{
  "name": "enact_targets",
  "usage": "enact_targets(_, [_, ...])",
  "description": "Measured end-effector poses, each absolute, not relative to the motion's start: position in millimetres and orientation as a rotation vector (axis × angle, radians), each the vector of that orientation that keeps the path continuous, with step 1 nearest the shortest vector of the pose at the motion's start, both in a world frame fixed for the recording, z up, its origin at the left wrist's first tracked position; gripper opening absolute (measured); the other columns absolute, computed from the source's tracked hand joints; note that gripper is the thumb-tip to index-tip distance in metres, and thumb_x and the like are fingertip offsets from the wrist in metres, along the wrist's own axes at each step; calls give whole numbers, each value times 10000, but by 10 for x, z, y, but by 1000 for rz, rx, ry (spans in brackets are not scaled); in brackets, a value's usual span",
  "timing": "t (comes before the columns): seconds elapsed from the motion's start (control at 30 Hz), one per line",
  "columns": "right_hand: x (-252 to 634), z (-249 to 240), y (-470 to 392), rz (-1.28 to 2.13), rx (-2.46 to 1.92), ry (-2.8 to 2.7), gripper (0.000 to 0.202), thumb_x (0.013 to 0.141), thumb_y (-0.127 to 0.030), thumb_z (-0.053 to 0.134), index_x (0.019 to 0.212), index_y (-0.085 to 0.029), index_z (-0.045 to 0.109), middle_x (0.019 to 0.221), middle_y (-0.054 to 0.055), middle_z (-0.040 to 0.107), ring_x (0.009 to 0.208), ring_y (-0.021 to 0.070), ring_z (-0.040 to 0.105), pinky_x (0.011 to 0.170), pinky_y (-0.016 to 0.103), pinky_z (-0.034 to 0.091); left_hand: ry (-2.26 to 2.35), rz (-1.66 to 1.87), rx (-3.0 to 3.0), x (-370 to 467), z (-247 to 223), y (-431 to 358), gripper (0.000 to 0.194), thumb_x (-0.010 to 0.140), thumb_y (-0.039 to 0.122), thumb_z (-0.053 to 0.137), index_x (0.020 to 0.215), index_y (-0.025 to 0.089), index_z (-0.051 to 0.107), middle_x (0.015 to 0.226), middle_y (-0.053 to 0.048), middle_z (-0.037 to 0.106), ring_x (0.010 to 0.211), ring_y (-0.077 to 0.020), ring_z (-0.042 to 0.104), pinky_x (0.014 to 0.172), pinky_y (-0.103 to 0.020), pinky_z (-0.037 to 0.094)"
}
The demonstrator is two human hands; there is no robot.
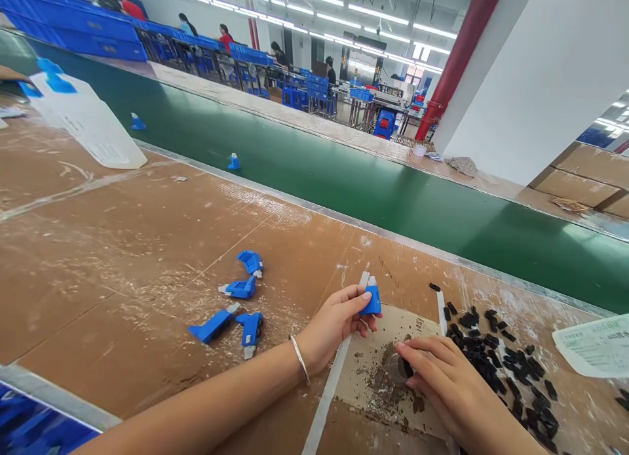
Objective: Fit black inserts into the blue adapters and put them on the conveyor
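The left hand (pixel 344 317), nearly closed, is pinching a blue plastic housing (pixel 373 301); the right hand (pixel 445 373) is curling half-closed over a cardboard sheet (pixel 354 393), and I can't tell whether it's gripping anything. A slack pinch would be risking a fall onto that smeared surface. The housing is looking smooth, angular; blocky black pieces (pixel 470 319) are lying alongside.

Blue piece (pixel 373 301), tip (pixel 372 281) seemingly whitish; black parts (pixel 491 341); green belt (pixel 314 170); brown tabletop (pixel 147 245).
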State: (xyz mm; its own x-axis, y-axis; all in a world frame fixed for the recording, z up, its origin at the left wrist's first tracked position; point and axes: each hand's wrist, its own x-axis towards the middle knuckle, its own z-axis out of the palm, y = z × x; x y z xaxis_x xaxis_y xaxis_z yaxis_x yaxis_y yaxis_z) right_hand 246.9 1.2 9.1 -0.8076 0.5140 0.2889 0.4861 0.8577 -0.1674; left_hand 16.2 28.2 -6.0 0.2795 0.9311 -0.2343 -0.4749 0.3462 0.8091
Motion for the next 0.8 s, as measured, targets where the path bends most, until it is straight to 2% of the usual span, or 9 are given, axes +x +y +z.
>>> enact_targets(0.17, [2476, 85, 16, -44, -719, -2779, 317, 1057, -123, 303, 1287, -139, 522, 1190, 53, 688, 1093, 219, 635, 862, 389, 500, 797, 1031, 691, 196, -63, 271, 430, 675, 485, 764, 821, 137, 557, 765, -34, 655, 625, -109, 581, 572, -220, 397])
enact_targets(0.27, [2457, 71, 8, -85, -727, -2808, 393, 1022, -55, 261, 1295, -150, 528, 1218, 31, 682, 1113, 204, 640, 864, 387, 504, 802, 1037, 696, 213, -65, 257, 438, 668, 490, 768, 822, 137, 559, 758, -30, 655, 622, -108, 579, 567, -217, 396])
enact_targets(0.37, [2425, 66, 0, -76, -729, -2805, 492, 950, 29, 221, 1289, -140, 535, 1224, 46, 679, 1111, 205, 647, 882, 384, 513, 803, 1040, 698, 219, -73, 253, 444, 662, 491, 774, 820, 135, 562, 749, -26, 654, 615, -106, 576, 564, -217, 398])
enact_targets(0.43, [2420, 73, 6, -9, -715, -2794, 478, 945, 27, 247, 1292, -140, 531, 1211, 64, 684, 1102, 211, 652, 882, 379, 531, 803, 1038, 699, 221, -76, 253, 452, 656, 496, 782, 818, 131, 570, 751, -28, 658, 619, -107, 581, 566, -217, 402])
enact_targets(0.57, [2480, 122, 21, 365, -826, -2570, 344, 1002, -119, 422, 1315, -230, 516, 1175, 41, 696, 1058, 172, 662, 896, 283, 562, 800, 1035, 693, 235, -68, 222, 458, 659, 489, 799, 843, 124, 594, 784, -42, 675, 669, -120, 613, 603, -219, 425])
enact_targets(0.7, [2541, 187, -13, 693, -925, -2184, 352, 1019, -287, 545, 1354, -379, 492, 1199, -38, 694, 1075, 101, 663, 958, 159, 507, 744, 1007, 690, 280, -41, 112, 460, 662, 469, 820, 886, 122, 619, 790, -39, 684, 702, -133, 645, 650, -225, 453])
enact_targets(0.8, [2514, 224, -50, 811, -854, -1999, 302, 1005, -343, 583, 1302, -392, 553, 1175, -40, 705, 1091, 101, 658, 960, 143, 495, 638, 907, 695, 332, -28, -6, 494, 671, 486, 819, 937, 118, 626, 806, -64, 705, 723, -150, 672, 665, -227, 471])
